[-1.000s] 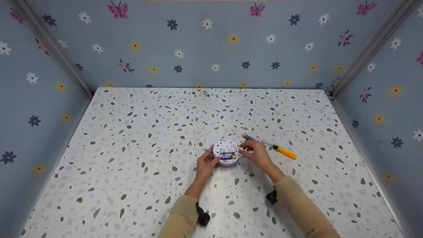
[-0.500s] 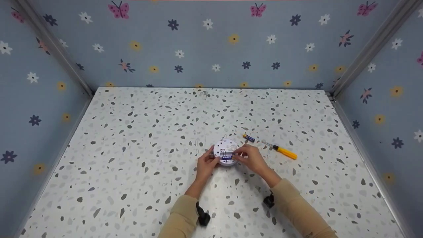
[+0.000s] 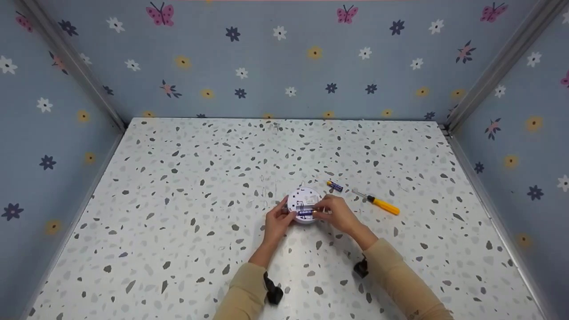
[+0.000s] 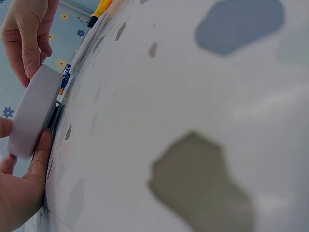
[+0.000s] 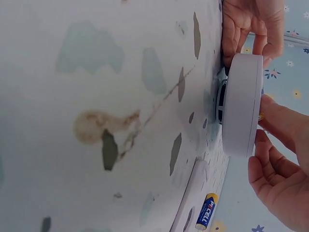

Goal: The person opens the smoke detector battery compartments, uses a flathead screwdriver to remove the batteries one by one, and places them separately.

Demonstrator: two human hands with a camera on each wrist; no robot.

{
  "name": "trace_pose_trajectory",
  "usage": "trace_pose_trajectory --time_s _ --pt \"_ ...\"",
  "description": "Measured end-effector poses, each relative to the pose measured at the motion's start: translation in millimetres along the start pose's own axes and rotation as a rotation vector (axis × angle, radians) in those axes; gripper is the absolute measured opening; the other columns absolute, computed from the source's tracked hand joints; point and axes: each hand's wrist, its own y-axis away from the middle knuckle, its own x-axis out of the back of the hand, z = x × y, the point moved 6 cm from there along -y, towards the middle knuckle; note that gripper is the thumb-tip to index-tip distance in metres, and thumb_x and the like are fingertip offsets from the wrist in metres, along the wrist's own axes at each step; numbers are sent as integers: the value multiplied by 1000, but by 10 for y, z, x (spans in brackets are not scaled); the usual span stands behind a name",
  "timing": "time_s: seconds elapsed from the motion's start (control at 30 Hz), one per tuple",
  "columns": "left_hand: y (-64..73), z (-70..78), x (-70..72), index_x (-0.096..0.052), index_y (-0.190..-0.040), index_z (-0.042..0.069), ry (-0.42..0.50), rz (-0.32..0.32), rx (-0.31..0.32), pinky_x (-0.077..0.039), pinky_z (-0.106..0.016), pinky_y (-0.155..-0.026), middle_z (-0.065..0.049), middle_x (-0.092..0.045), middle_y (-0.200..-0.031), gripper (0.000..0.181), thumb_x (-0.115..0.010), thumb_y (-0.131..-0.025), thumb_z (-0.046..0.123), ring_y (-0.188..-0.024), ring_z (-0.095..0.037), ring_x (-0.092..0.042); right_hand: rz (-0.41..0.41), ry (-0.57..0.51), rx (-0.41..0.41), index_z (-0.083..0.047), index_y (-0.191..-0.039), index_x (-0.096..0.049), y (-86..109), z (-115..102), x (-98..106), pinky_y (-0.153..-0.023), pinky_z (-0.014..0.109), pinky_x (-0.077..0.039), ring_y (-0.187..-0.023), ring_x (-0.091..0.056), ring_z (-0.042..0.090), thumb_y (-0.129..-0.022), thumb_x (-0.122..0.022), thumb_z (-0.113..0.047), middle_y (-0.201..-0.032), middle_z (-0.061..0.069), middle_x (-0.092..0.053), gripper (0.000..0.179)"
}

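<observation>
A round white smoke detector [image 3: 304, 195] lies back side up, its battery bay facing me. My left hand [image 3: 276, 221] grips its left rim, thumb on the near side and fingers behind. A blue battery with a yellow end [image 3: 306, 213] lies in the near part of the bay. Thumb and forefinger of my right hand [image 3: 340, 214] pinch the right end of that battery, partly hiding it. From the right wrist view, the detector [image 5: 241, 104] rests on a dark slotted part; the battery's yellow tip [image 5: 261, 116] shows between my right fingertips.
Behind my right hand lies a loose blue battery [image 3: 334, 186], and to its right a screwdriver with a yellow handle [image 3: 384, 205]. A flat pale piece [image 5: 191, 191], hard to identify, lies near the loose battery. Patterned panels [image 3: 284, 62] stand around the speckled tabletop [image 3: 200, 155].
My right hand has moved left, from beside the detector onto the battery's right end. The loose battery behind it now shows whole. My left hand keeps its grip on the rim.
</observation>
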Motion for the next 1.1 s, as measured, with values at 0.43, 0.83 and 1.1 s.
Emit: trace_pose_trajectory --time_s 0.43,0.83,1.1 --pt "-2 10 2 -48 -127 7 -22 4 -2 -50 -21 -67 -13 -56 -95 51 -61 -78 1 -75 -13 -54 26 -53 -14 -6 -90 -70 -9 43 -43 -62 23 -47 -70 -50 10 -77 -68 -9 -78 0 -56 14" --pt "-5 7 2 -46 -128 7 -4 -24 10 -52 -27 -69 -14 -56 -93 52 -61 -79 0 -74 -13 -55 47 -97 -40 -5 -89 -70 -4 68 -63 -62 23 -47 -70 -51 10 -77 -67 -9 -78 0 -55 13" --pt "53 115 -1 -44 -129 3 35 -42 42 -51 -33 -74 -17 -53 -96 53 -60 -79 -1 -76 -14 -54 26 -91 -36 -4 -89 -69 -22 71 -54 -61 22 -48 -70 -51 10 -78 -66 -7 -78 -1 -54 12"
